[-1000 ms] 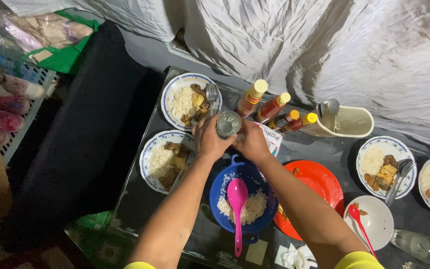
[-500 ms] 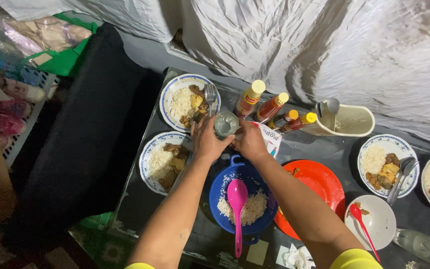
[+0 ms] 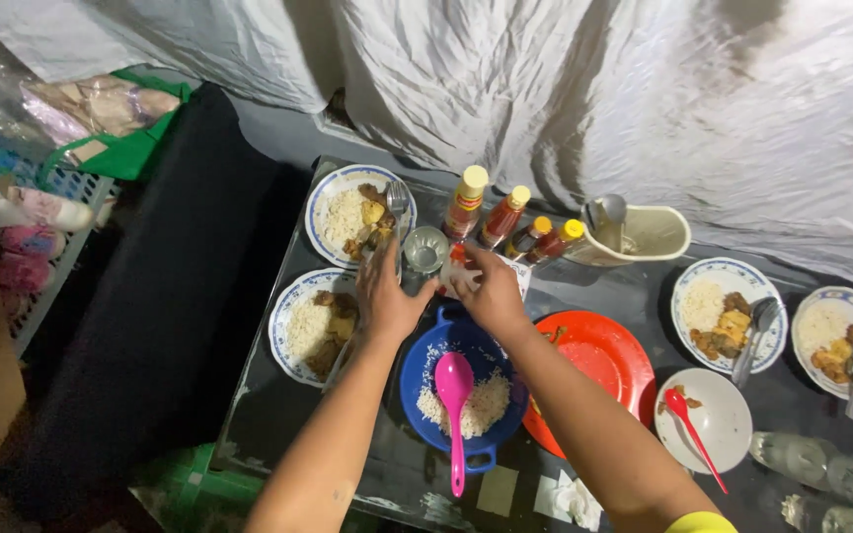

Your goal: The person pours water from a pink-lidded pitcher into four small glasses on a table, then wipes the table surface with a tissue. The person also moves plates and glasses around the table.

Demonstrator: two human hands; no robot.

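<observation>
Head view, looking down on a dark table (image 3: 278, 395) laid with food: the left hand (image 3: 384, 296) rests palm down with fingers spread and slightly curled, holding nothing, its fingertips just short of a small clear glass (image 3: 426, 249) that stands upright near the far edge. The right hand (image 3: 491, 288) lies to the right of the glass, its fingers curled over a white packet (image 3: 515, 273); whether it grips the packet or only presses on it cannot be told. Both wrists hang over a blue colander (image 3: 426, 365) holding rice and a pink spoon (image 3: 453, 395). Two plates of rice and meat (image 3: 348, 212) (image 3: 310, 326) sit to the left, four sauce bottles (image 3: 505, 225) stand just beyond the right hand, and a red plate (image 3: 594, 360) lies to its right. Handling the glass well here calls, in my judgement, for a grip low around its wall with thumb opposite fingers, keeping it upright, lifting straight, and keeping knuckles away from the nearest bottle and the fork on the far plate.
</observation>
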